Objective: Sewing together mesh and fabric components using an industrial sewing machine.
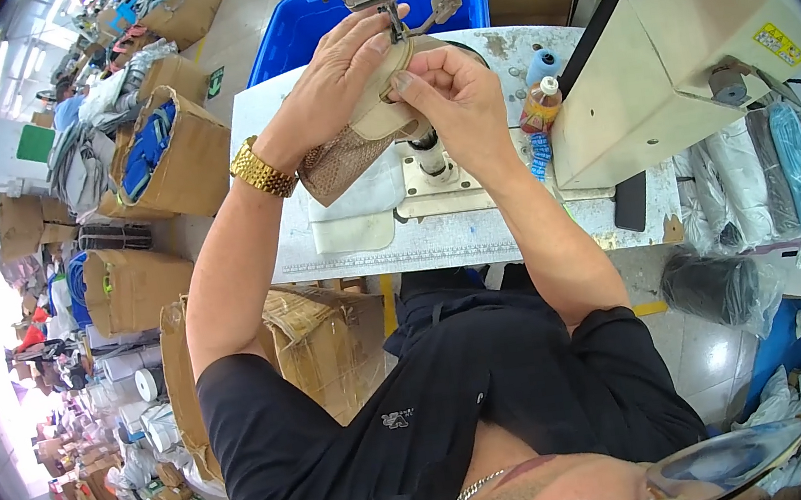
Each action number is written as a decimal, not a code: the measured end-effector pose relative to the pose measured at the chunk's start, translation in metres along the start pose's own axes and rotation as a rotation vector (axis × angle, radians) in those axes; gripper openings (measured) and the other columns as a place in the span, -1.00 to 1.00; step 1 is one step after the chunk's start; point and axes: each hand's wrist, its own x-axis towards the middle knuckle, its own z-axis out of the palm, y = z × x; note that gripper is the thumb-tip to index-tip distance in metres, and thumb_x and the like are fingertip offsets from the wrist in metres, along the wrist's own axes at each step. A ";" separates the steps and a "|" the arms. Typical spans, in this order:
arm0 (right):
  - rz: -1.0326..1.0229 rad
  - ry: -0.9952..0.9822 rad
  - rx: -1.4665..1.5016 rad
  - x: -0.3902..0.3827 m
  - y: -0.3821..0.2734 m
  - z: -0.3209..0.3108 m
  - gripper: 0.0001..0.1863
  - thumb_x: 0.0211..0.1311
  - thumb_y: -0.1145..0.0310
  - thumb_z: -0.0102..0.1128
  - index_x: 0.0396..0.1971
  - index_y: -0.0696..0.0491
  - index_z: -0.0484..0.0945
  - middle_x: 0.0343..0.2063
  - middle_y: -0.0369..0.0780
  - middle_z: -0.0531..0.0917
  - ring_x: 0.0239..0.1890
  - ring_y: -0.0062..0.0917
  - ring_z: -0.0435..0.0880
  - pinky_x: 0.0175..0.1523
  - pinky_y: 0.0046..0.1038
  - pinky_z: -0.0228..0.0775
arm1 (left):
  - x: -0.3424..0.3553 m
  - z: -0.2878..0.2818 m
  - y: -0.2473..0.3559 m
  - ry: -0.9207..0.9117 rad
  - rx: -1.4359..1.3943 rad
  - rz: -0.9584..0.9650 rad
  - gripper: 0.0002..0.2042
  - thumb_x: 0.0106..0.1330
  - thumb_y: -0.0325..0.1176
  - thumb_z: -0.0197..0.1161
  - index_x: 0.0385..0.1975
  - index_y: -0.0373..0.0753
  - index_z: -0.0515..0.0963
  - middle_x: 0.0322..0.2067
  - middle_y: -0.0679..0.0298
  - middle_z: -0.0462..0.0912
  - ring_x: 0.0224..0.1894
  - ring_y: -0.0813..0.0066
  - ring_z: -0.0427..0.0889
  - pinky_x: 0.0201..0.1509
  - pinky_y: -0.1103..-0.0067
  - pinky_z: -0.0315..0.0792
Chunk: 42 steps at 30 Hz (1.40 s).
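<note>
A beige piece with a snakeskin-patterned panel is under the presser foot of a cream post-bed sewing machine. My left hand, a gold watch at its wrist, lies on the piece's left part with fingers extended beside the foot. My right hand pinches the piece's curved edge between thumb and fingers, just right of and below the foot. Below the piece stands the metal post, partly covered. A pale flat piece rests on the white table to the left of the post.
A blue bin stands behind the table. On the table's right are a blue spool, a bottle and a dark phone. Cardboard boxes line the left; wrapped rolls lie at the right.
</note>
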 end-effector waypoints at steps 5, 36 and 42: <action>-0.016 -0.052 -0.056 -0.001 0.008 -0.005 -0.83 0.27 0.39 0.27 -0.36 0.20 0.59 -0.54 -0.34 0.64 -0.51 -0.82 0.51 -0.44 -0.72 0.30 | 0.004 0.001 0.015 -0.091 -0.352 -0.154 -0.58 0.53 -0.21 -0.18 0.19 -0.38 0.35 0.22 0.01 0.36 0.22 0.10 0.39 0.33 0.43 0.20; -0.051 -0.247 -0.200 0.027 -0.004 -0.032 -0.78 0.28 0.29 0.24 -0.43 0.15 0.60 -0.55 -0.44 0.51 -0.46 -0.82 0.39 -0.35 -0.67 0.24 | -0.019 0.014 0.046 0.170 -0.222 -0.188 -0.50 0.42 -0.18 0.07 0.24 -0.38 0.32 0.28 -0.05 0.28 0.32 0.11 0.31 0.34 0.42 0.23; 0.014 -0.256 -0.121 0.030 -0.006 -0.033 -0.81 0.28 0.29 0.23 -0.39 0.13 0.61 -0.52 -0.45 0.55 -0.44 -0.81 0.43 -0.34 -0.67 0.27 | -0.019 0.012 0.052 0.092 -0.175 -0.115 -0.19 0.20 0.01 0.34 0.33 -0.35 0.17 0.29 -0.10 0.19 0.33 0.00 0.27 0.34 0.30 0.24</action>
